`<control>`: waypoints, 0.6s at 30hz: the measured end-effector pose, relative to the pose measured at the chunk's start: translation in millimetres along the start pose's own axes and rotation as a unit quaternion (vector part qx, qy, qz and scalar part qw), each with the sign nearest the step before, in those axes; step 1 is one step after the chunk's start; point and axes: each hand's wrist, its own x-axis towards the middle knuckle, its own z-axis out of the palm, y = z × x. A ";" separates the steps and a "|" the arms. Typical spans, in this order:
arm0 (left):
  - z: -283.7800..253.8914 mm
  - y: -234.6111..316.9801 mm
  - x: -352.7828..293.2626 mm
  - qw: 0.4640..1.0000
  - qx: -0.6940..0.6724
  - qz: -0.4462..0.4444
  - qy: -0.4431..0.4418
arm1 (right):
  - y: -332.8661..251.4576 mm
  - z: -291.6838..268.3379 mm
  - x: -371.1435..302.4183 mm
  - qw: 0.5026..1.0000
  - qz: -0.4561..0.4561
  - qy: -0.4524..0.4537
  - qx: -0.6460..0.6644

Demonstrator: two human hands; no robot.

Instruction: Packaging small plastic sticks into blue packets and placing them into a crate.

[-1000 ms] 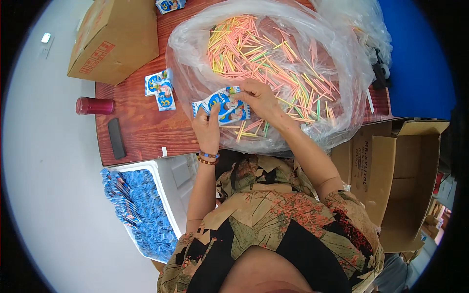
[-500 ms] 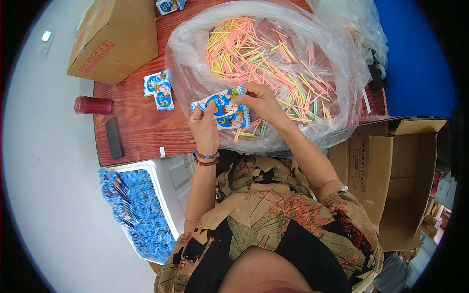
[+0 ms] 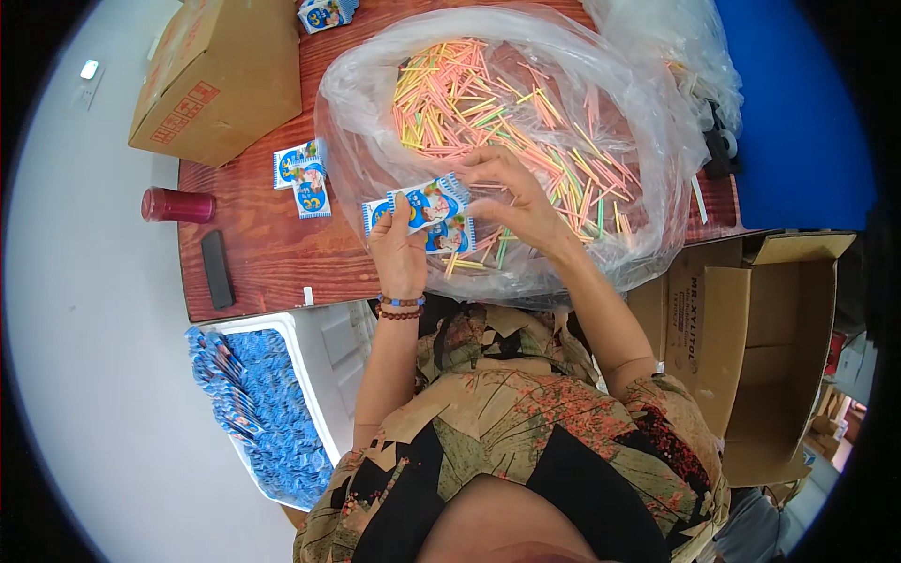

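My left hand (image 3: 399, 253), with bead bracelets at the wrist, pinches a few small blue-and-white packets (image 3: 435, 203) that overlap like a fan. They are held above the near left side of a large clear plastic bag (image 3: 361, 113). Thin pink, yellow and green sticks (image 3: 449, 86) lie loose inside that bag. Just right of the packets is my right hand (image 3: 521, 202), its thumb and fingers apart with nothing visible between them. Whether its fingertips still brush the top packet's edge is hard to make out. What the packets contain is hidden.
Further packets (image 3: 310, 192) lie on the red wood-grain table (image 3: 272, 249), near a closed carton (image 3: 230, 84), a red cylinder (image 3: 178, 205) and a black oblong object (image 3: 217, 269). A white tub (image 3: 308, 375) full of blue packets stands at lower left; an open carton (image 3: 779, 366) stands right.
My right hand has let go of the packet's right end and its fingers have spread. The top packet now tilts more in my left hand.
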 end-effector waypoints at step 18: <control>2.9 -8.8 -4.5 0.996 0.013 -0.072 -0.048 | -1.9 -1.9 0.9 0.973 -0.064 -0.123 -0.184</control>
